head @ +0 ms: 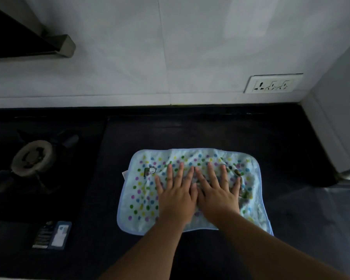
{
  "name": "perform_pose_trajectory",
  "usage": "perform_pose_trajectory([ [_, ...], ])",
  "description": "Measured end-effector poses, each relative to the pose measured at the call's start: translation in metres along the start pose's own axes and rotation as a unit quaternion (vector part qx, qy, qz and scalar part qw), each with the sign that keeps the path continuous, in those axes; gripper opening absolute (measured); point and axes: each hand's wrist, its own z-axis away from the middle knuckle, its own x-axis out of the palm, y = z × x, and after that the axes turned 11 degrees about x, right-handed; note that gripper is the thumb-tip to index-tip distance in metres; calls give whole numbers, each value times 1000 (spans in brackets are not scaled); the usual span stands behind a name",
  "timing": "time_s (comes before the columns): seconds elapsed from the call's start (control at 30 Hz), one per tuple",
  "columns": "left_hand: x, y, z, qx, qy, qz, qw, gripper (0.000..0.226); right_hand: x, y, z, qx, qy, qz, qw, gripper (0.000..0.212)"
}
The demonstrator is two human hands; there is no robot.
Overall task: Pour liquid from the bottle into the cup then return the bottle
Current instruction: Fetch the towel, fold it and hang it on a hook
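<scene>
Both forearms enter from the bottom edge, centre to right, reaching up the frame. Left hand (175,196) and right hand (217,194) lie flat side by side on a cloth (141,199), palms down, fingers straight and spread, index fingers touching near the tips. Neither grasps anything; both are released and just resting on the fabric.

Cloth: pale blue, coloured dots, blue trim, small cartoon patch left of the left hand. Sits centre to lower right on the dark surface (251,138), rumpled around the fingertips.

Lower left: a small dark box (52,235) with a blue-and-white label lying flat, well apart from the cloth.

Mid left: gas burner (31,157) with a black pan support, set in the stove top beside the surface.

Farther back: white tiled wall (170,57). Socket plate (273,83) on it at right. Dark angled hood (28,41) in the upper left corner.

Bottle and cup: neither one visible anywhere in the frame, so location can't be told.
</scene>
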Motion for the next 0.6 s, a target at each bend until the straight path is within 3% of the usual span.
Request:
perform_pose_trajectory([
  [0.17, 4, -29, -12, -39, 43, -10, 998, 61, 0, -28, -22, -39, 49, 23, 998, 61],
  [0.37, -15, -86, -46, -122, 26, -27, 992, 66, -14, -84, -68, -112, 55, -11, 992, 62],
  [0.5, -26, -71, -83, -138, 10, -23, 990, 64, -21, -72, -92, -118, 65, -40, 990, 60],
  [0.6, -28, -31, -130, -96, 12, -4, 995, 63, -34, -31, -124, -57, 97, -55, 992, 61],
])
